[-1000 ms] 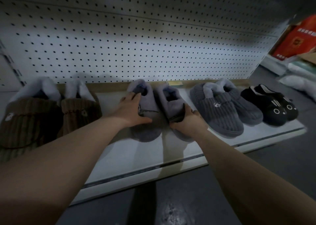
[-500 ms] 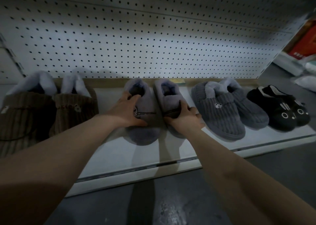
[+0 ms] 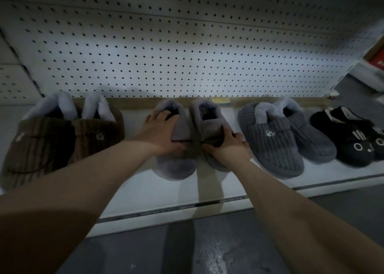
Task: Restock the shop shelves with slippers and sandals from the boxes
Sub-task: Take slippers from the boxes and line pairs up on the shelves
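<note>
A pair of fluffy grey slippers stands on the low white shelf [image 3: 162,192], toes toward me. My left hand [image 3: 160,132] grips the left grey slipper [image 3: 176,165] over its top, fingers reaching its opening. My right hand [image 3: 226,147] grips the right grey slipper [image 3: 207,115] at its side, thumb on top. The two slippers touch side by side.
Brown ribbed slippers [image 3: 52,140] stand at the left, dark grey ribbed bear slippers [image 3: 278,140] just right of my right hand, black cat-face slippers [image 3: 353,136] at the far right. A white pegboard [image 3: 187,55] backs the shelf. Dark floor [image 3: 187,253] lies below; a red box [image 3: 379,60] at right.
Both hands have pushed the grey pair further back on the shelf and straightened it; the two slippers now sit closer together. My view has shifted slightly to the left.
</note>
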Demonstrator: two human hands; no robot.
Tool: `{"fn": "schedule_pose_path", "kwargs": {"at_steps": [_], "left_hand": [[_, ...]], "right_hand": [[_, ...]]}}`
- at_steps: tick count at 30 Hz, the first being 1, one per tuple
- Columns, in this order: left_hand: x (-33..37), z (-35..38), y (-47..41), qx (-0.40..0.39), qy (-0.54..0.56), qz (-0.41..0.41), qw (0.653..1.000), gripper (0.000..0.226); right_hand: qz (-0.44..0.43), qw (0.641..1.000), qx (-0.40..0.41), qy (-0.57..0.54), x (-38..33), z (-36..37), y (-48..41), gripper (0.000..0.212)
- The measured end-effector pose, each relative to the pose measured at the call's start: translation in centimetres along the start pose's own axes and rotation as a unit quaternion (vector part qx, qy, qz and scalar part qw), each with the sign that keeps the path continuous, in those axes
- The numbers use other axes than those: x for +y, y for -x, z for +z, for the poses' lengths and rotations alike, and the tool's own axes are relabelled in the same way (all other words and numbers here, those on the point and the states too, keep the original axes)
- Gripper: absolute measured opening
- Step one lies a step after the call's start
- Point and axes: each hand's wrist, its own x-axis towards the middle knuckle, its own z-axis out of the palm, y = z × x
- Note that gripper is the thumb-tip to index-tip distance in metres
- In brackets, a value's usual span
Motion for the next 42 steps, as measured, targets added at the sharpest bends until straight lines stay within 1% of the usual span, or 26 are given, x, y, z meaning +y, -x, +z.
{"fn": "schedule_pose_path", "kwargs": {"at_steps": [3,4,6,8,9,10,12,14,15,18,19,22,24,27,29,31,33,34,36,37,39,42], "left_hand": [[0.4,-0.7,-1.7,0.012,0.017,0.035,0.999,0.095],[0.9,-0.8,-2.2,0.015,0.025,0.04,0.999,0.091],[2.5,-1.1,-2.8,0.034,0.056,0.055,0.996,0.071],[4.1,-1.1,-3.2,0.046,0.1,0.072,0.991,0.05],[4.7,-0.9,-3.5,0.044,0.107,0.074,0.991,0.045],[5.5,-1.2,-3.5,0.038,0.11,0.076,0.99,0.044],[6.8,-1.5,-3.6,0.011,0.127,0.085,0.988,0.051],[7.7,-1.8,-3.9,0.006,0.133,0.093,0.987,0.059],[8.3,-2.1,-4.0,0.008,0.123,0.098,0.987,0.061],[10.0,-2.7,-4.9,0.009,0.116,0.092,0.989,0.064],[10.6,-2.6,-5.3,0.013,0.115,0.094,0.989,0.068],[13.3,-2.4,-5.7,0.024,0.118,0.115,0.986,0.073],[15.5,-1.9,-5.8,0.008,0.144,0.117,0.983,0.073],[19.0,-0.4,-6.2,-0.018,0.124,0.131,0.983,0.074],[21.3,1.0,-6.9,-0.04,0.12,0.14,0.982,0.082],[23.4,2.7,-7.4,-0.05,0.112,0.148,0.981,0.098],[25.3,4.4,-7.8,-0.071,0.105,0.143,0.982,0.114],[26.0,5.2,-8.0,-0.094,0.097,0.133,0.982,0.121],[27.2,6.7,-8.2,-0.14,0.086,0.104,0.981,0.133],[27.6,7.3,-8.3,-0.147,0.082,0.095,0.981,0.137],[28.1,8.3,-8.6,-0.139,0.076,0.086,0.984,0.139],[28.4,9.0,-9.3,-0.118,0.081,0.077,0.987,0.137]], "right_hand": [[0.005,1.0,0.0,-0.015,-0.1,-0.1,-0.3,0.092],[0.006,1.0,-0.007,-0.025,-0.1,-0.1,-0.6,0.091],[0.001,0.999,-0.017,-0.043,0.1,-0.7,-1.0,0.089],[-0.013,0.999,-0.012,-0.052,0.6,-1.9,-1.1,0.079],[-0.017,0.999,-0.002,-0.041,1.0,-2.8,-1.0,0.072],[-0.025,0.999,0.027,-0.018,1.4,-4.0,-0.6,0.068],[-0.053,0.993,0.102,0.036,2.9,-6.0,-0.1,0.061],[-0.075,0.984,0.143,0.077,4.3,-8.1,-0.2,0.053],[-0.073,0.983,0.145,0.085,5.2,-8.9,-0.5,0.05],[-0.031,0.991,0.099,0.088,7.7,-10.6,-1.4,0.044],[-0.016,0.992,0.09,0.089,8.9,-10.8,-1.7,0.046],[0.023,0.989,0.116,0.087,11.6,-11.6,-2.7,0.05],[0.033,0.987,0.115,0.109,12.7,-12.1,-3.3,0.05],[0.038,0.989,0.11,0.088,15.1,-12.2,-3.9,0.053],[0.043,0.991,0.104,0.07,17.7,-12.2,-4.6,0.062],[0.056,0.993,0.089,0.046,20.0,-12.6,-4.9,0.073],[0.072,0.994,0.079,0.026,21.9,-13.2,-5.2,0.081],[0.072,0.994,0.076,0.017,22.9,-13.3,-5.6,0.086],[0.06,0.996,0.066,-0.004,24.7,-13.3,-6.1,0.094],[0.054,0.997,0.06,-0.019,25.5,-13.2,-6.6,0.096],[0.047,0.997,0.05,-0.044,26.6,-12.6,-7.2,0.094],[0.048,0.996,0.056,-0.042,27.6,-11.4,-7.9,0.092]]}}
